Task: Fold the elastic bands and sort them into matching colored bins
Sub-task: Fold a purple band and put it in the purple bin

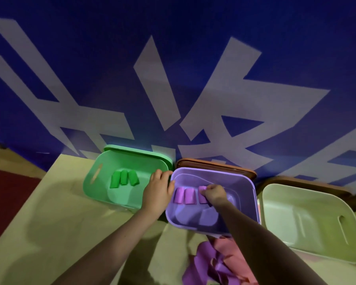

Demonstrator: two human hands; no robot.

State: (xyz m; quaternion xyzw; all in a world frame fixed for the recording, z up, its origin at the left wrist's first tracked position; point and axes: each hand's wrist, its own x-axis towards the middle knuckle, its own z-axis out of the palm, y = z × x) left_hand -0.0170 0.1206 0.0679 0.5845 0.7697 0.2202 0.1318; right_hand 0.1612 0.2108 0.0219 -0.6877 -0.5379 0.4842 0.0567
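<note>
A purple bin stands in the middle of the table with two folded purple bands lying side by side inside. My right hand reaches into this bin and grips a third folded purple band beside them. My left hand holds the purple bin's left rim, fingers curled over the edge. To the left, a green bin holds three folded green bands. A loose pile of purple and pink bands lies on the table near me.
A pale green bin, with nothing visible inside, stands at the right. Brown lids lean behind the purple and pale bins. A blue banner with white characters rises right behind the bins. The beige table extends to the left.
</note>
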